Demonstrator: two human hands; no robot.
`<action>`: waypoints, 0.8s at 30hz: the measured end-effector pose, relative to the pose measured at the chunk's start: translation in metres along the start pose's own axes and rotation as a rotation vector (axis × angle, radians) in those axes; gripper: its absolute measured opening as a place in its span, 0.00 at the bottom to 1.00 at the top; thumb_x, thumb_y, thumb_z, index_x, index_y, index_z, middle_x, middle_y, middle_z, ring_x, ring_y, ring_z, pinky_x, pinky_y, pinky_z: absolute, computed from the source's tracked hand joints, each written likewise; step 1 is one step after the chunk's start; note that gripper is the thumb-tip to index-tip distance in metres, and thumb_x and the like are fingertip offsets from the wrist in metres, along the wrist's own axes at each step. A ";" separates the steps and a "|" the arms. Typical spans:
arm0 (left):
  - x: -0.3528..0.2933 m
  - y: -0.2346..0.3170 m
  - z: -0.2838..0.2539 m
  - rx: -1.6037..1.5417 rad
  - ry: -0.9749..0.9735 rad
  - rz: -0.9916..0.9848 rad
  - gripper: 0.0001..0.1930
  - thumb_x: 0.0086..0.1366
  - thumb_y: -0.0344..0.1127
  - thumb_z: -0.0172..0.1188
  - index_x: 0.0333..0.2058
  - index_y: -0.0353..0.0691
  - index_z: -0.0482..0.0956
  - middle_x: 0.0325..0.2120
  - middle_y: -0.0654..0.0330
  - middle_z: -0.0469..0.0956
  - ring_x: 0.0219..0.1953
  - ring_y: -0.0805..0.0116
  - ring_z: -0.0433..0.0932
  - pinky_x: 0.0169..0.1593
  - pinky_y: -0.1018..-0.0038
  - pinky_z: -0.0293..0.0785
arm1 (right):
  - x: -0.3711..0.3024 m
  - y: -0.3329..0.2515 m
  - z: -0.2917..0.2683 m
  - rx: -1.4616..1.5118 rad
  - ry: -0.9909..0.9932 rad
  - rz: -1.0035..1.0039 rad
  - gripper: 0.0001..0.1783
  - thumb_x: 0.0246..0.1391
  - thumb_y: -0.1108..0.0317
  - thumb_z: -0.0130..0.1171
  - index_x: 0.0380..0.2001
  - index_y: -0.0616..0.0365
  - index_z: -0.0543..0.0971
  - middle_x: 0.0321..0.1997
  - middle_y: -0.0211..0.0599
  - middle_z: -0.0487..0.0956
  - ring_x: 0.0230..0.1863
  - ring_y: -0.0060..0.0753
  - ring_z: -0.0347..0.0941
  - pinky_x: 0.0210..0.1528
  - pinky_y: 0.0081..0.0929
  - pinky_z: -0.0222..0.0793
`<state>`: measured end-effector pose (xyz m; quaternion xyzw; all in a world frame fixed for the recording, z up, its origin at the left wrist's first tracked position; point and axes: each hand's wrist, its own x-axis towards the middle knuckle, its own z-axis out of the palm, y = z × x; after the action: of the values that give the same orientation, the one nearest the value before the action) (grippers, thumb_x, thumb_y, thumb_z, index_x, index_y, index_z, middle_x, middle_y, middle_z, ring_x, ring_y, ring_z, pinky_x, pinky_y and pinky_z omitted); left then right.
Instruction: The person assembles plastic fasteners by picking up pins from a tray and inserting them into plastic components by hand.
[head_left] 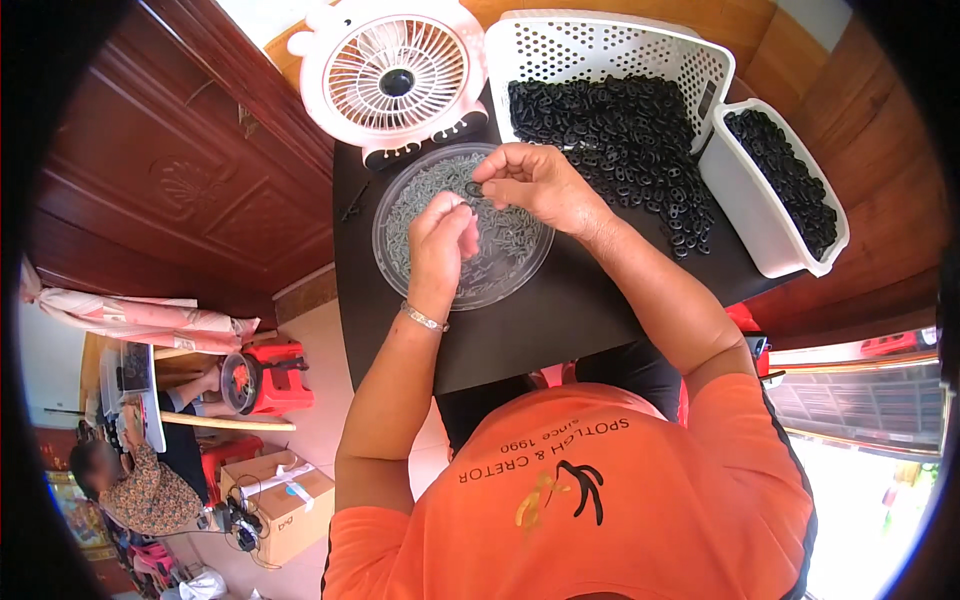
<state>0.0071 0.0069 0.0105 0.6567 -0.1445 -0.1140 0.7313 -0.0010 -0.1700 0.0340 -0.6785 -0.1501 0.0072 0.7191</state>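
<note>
My right hand [538,188] pinches a small dark oval piece [474,189] between thumb and forefinger. Close beside it, my left hand [440,238] is closed with its fingers curled; whatever it may hold is hidden. Both hands are above a round clear plastic tray [384,252] holding many small grey-green pin-like pieces [512,238]. To the right, a heap of black oval pieces with holes [640,165] spills from a white perforated basket [610,35] lying on its side onto the dark table [530,325].
A pink-and-white fan [397,83] stands behind the tray. At the right, a white bin [752,200] holds more black pieces. Away to the left, another person [140,490] sits near a cardboard box [285,505] and a red stool [285,378].
</note>
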 end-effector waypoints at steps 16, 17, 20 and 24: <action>-0.001 0.000 0.002 -0.042 0.018 -0.024 0.07 0.61 0.33 0.48 0.26 0.38 0.70 0.16 0.63 0.70 0.15 0.77 0.67 0.20 0.83 0.62 | 0.003 0.005 -0.002 0.165 0.042 0.119 0.08 0.51 0.75 0.56 0.36 0.64 0.76 0.29 0.32 0.76 0.27 0.19 0.71 0.34 0.18 0.69; 0.000 0.000 0.002 -0.042 0.018 -0.024 0.07 0.61 0.33 0.48 0.26 0.38 0.70 0.16 0.63 0.70 0.15 0.77 0.67 0.20 0.83 0.62 | 0.002 0.005 -0.001 0.165 0.041 0.119 0.08 0.51 0.75 0.56 0.36 0.64 0.76 0.29 0.32 0.76 0.27 0.19 0.71 0.34 0.18 0.69; 0.000 -0.002 -0.001 -0.070 0.053 -0.043 0.08 0.62 0.33 0.47 0.26 0.38 0.70 0.17 0.63 0.70 0.16 0.76 0.67 0.21 0.82 0.62 | 0.002 0.004 0.001 0.179 0.075 0.122 0.08 0.51 0.75 0.56 0.36 0.65 0.76 0.29 0.32 0.76 0.27 0.19 0.71 0.34 0.18 0.69; 0.001 -0.002 -0.002 -0.093 0.032 0.005 0.08 0.62 0.33 0.47 0.26 0.37 0.70 0.17 0.62 0.70 0.16 0.75 0.68 0.21 0.81 0.62 | 0.003 0.013 -0.001 -0.014 0.066 0.064 0.08 0.49 0.76 0.54 0.35 0.64 0.76 0.29 0.32 0.77 0.27 0.20 0.71 0.34 0.19 0.69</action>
<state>0.0092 0.0077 0.0082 0.6234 -0.1290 -0.1083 0.7635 0.0047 -0.1691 0.0216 -0.6877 -0.1047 0.0067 0.7184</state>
